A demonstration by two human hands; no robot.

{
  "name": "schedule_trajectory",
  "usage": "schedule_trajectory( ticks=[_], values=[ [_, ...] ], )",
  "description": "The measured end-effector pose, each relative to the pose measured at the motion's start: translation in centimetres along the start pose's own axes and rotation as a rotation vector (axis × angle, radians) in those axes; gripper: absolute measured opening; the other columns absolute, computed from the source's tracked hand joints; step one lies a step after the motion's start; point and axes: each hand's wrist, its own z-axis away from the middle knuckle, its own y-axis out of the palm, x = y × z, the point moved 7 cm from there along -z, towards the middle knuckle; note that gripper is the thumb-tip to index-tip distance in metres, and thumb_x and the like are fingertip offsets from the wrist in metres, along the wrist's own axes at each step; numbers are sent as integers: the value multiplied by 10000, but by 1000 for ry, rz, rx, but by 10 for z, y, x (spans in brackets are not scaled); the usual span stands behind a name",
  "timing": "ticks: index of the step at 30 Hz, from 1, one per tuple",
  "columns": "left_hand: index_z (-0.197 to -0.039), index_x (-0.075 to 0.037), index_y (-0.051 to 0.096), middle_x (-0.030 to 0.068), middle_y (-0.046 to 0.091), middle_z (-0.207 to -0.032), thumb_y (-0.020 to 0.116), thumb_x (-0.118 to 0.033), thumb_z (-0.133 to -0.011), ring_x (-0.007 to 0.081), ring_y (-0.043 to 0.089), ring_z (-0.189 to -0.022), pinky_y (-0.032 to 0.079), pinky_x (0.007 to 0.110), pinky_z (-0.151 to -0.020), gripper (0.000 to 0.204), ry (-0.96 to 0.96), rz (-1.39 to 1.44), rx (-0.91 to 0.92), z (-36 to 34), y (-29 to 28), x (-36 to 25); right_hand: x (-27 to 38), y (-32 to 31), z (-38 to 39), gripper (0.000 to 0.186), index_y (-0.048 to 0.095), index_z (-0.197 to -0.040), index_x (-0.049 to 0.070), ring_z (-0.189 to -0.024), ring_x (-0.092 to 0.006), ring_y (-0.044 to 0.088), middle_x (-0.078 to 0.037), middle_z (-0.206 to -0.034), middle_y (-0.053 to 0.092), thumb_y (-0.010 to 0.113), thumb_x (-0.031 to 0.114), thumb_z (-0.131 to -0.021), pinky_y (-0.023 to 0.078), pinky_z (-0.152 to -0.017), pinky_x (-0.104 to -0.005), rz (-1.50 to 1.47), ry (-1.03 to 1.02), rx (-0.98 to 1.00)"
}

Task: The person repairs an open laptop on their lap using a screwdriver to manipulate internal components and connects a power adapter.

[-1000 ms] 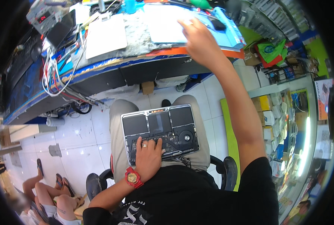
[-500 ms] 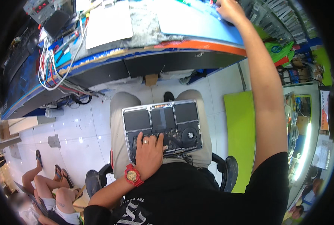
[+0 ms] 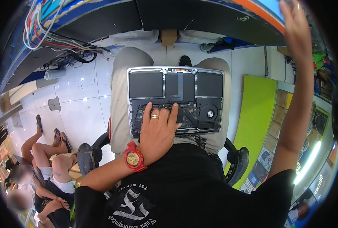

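Observation:
An opened laptop lies across my lap with its inside facing up. Black battery packs fill its far side, and a circuit board and a round fan sit on the near side. My left hand rests palm down on the board, fingers apart and fingertips touching near the battery edge. A ring and a red watch are on that arm. My right hand is stretched far out at the upper right, beside the workbench edge. Its fingers are smeared by motion and partly cut off, so anything in them is hidden.
The workbench curves along the top, with loose cables hanging at its left. A green bench and a lit glass case stand at right. Seated people are at lower left. Chair armrests flank me.
The view has tipped down, so the bench top has mostly left the picture. My right hand has shifted right along the bench edge. My left hand stays on the laptop.

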Motion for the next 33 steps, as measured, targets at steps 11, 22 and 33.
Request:
schedule_trajectory(
  ticks=[11,22,33],
  values=[
    [-1565,49,549,117,605,-1061,792,-234,-949,313,620,-997,381,616,-1192,720,-17,-19,41,-1,2,-3,129,148,201,205,729,-1174,-21,-959,-316,693,-149,-1043,716,655,156,-1102,551,-866,-412,-633,337,912],
    [-1548,31,576,133,616,-1073,752,-265,-989,311,627,-989,410,582,-1184,656,33,-105,49,-2,2,-8,134,149,196,201,734,-1184,-30,-1047,-391,737,-180,-1120,752,647,120,-1082,574,-926,-455,-458,306,999],
    [-1266,41,663,188,740,-867,623,-158,-1128,339,746,-776,543,422,-702,245,-560,690,100,-7,-4,32,130,154,194,198,761,-1167,-22,-959,-358,725,-160,-1036,738,668,130,-1080,550,-854,-446,-577,202,1047]
  ],
)
